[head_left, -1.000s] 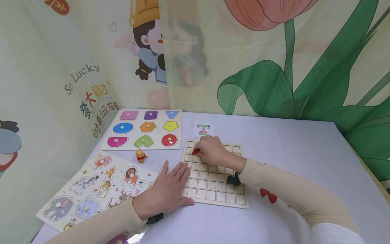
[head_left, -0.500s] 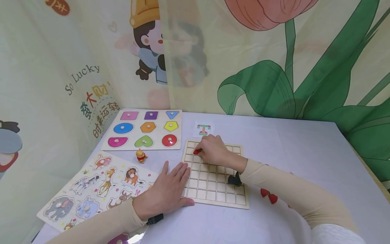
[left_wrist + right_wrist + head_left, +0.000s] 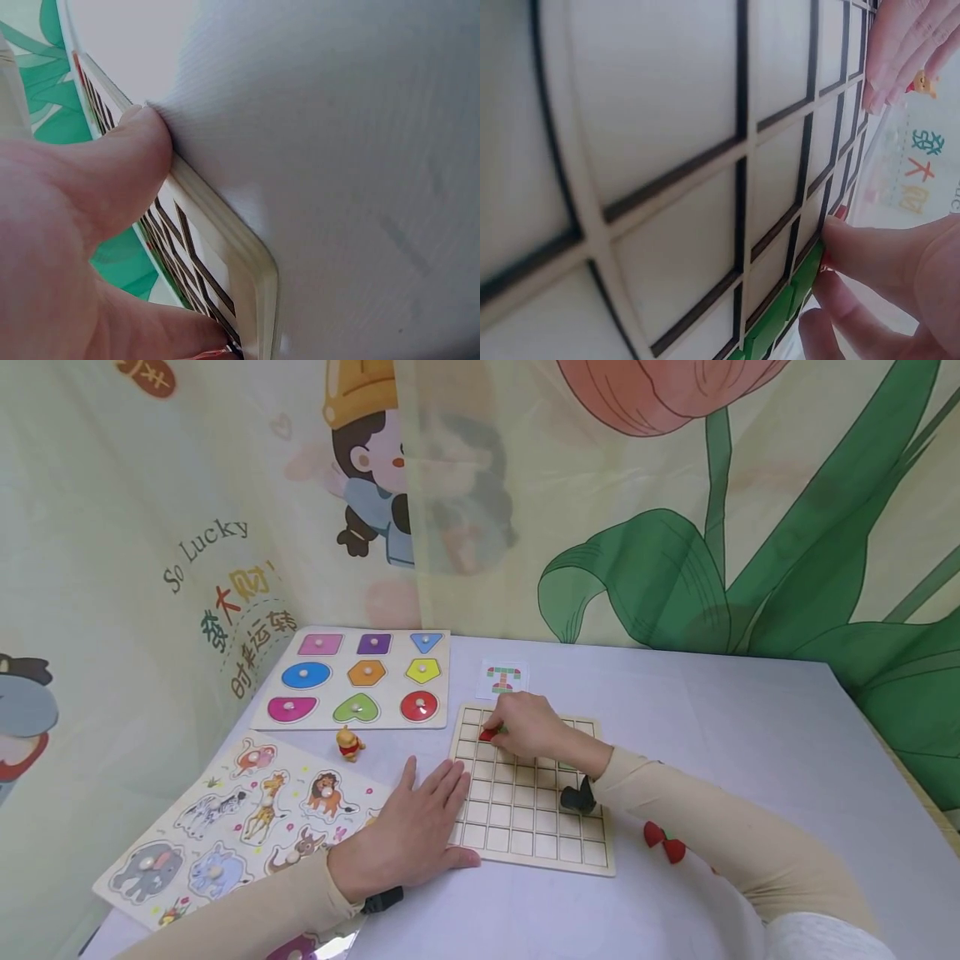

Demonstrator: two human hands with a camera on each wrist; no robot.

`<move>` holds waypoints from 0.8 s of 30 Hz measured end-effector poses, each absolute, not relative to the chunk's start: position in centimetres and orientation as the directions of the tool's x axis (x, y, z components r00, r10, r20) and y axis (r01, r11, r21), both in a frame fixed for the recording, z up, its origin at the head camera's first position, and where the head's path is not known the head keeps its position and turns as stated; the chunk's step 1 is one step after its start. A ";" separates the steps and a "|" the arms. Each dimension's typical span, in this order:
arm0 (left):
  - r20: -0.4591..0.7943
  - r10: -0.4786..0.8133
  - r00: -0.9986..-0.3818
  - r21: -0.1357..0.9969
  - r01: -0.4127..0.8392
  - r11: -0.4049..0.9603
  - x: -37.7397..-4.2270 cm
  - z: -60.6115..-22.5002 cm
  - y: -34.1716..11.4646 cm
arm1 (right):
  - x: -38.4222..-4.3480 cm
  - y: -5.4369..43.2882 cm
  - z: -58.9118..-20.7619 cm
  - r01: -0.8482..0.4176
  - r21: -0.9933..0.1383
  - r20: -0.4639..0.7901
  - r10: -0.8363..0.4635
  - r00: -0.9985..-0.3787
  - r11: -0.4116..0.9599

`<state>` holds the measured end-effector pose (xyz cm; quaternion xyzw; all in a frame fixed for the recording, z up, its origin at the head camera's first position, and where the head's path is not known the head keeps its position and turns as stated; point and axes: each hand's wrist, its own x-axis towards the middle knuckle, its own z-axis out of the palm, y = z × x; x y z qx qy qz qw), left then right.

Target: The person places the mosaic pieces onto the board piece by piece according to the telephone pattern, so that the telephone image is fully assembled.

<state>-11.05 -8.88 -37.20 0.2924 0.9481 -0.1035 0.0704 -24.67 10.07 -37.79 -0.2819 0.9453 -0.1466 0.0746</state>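
Note:
My right hand [image 3: 525, 727] pinches a small red piece [image 3: 488, 735] between thumb and fingers at the far left part of a wooden grid board [image 3: 517, 842]. In the right wrist view, green pieces [image 3: 769, 330] lie in the board's cells beside those fingertips, and the right hand partly hides them. My left hand [image 3: 416, 818] lies with fingers extended along the board's left edge, fingertips on its rim. In the left wrist view, the left thumb [image 3: 139, 161] rests against the near side of the board.
A pattern card [image 3: 503, 679] lies behind the board. Two red pieces [image 3: 664, 842] sit to its right by the right sleeve. On the left are a shapes puzzle [image 3: 390, 717], an animal puzzle [image 3: 292, 777] and a small bear figure [image 3: 348, 743].
My right fingers and the red piece shift very slightly to the right, and a bit of green now shows beside them. The left hand stays on the board's edge.

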 end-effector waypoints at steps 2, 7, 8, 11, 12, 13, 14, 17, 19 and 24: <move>-0.193 0.540 -0.819 -0.159 0.569 0.807 -11.0 -37.2 -8.9 | -24.6 10.2 -37.9 -0.515 -0.317 -0.052 -0.557 -0.829 0.796; -0.204 0.539 -0.817 -0.157 0.571 0.806 -11.1 -37.2 -8.9 | -24.4 10.8 -38.4 -0.547 -0.324 0.017 -0.573 -0.819 0.772; -0.205 0.540 -0.816 -0.155 0.572 0.806 -11.1 -37.2 -8.9 | -24.3 11.0 -38.5 -0.554 -0.329 0.041 -0.575 -0.817 0.764; -0.207 0.546 -0.812 -0.151 0.577 0.802 -11.1 -37.3 -8.9 | -23.9 12.0 -38.6 -0.570 -0.343 0.115 -0.569 -0.814 0.746; -0.206 0.548 -0.811 -0.152 0.579 0.801 -11.1 -37.3 -8.9 | -23.7 12.4 -38.6 -0.572 -0.350 0.136 -0.563 -0.815 0.742; -0.205 0.548 -0.811 -0.155 0.580 0.799 -11.1 -37.4 -8.9 | -23.5 12.9 -38.5 -0.568 -0.361 0.151 -0.555 -0.818 0.739; -0.203 0.549 -0.811 -0.162 0.580 0.798 -11.1 -37.3 -8.9 | -23.2 13.5 -38.4 -0.564 -0.370 0.162 -0.546 -0.822 0.738; -0.205 0.543 -0.814 -0.168 0.576 0.800 -11.0 -37.3 -8.8 | -22.3 15.5 -38.2 -0.547 -0.381 0.178 -0.521 -0.835 0.746; -0.208 0.538 -0.817 -0.167 0.572 0.803 -11.0 -37.2 -8.8 | -21.6 17.2 -38.0 -0.523 -0.386 0.176 -0.496 -0.851 0.760; -0.213 0.535 -0.818 -0.158 0.569 0.807 -11.0 -37.1 -8.8 | -19.4 22.1 -38.0 -0.421 -0.416 0.160 -0.391 -0.906 0.806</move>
